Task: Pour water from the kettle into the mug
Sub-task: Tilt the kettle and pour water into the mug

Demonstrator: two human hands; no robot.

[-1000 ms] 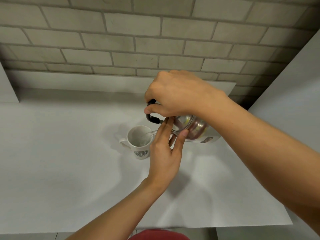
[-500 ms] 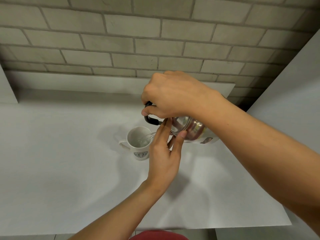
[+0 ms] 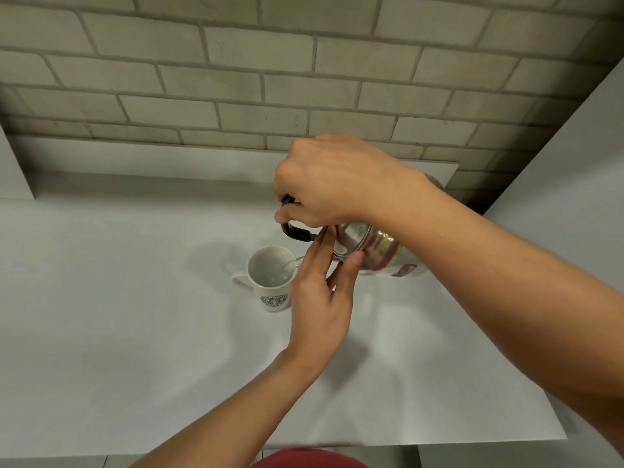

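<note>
A white mug point(image 3: 270, 282) with a dark round logo stands on the white counter point(image 3: 118, 315), its handle to the left. A shiny steel kettle point(image 3: 371, 248) is held tilted leftward above the mug's right rim. My right hand point(image 3: 334, 184) is closed around its black handle point(image 3: 295, 231). A thin stream of water runs from the kettle into the mug, which holds some water. My left hand point(image 3: 320, 298) rests flat with fingertips pressed against the kettle's lid. The spout is hidden behind my left fingers.
A grey brick wall point(image 3: 236, 79) rises behind the counter, with a low white ledge point(image 3: 152, 160) along its foot. A white panel point(image 3: 574, 180) stands at the right. The counter's front edge point(image 3: 405, 444) lies near my body.
The kettle and both hands have stayed nearly in place, shifting very slightly left. Water keeps flowing into the mug.
</note>
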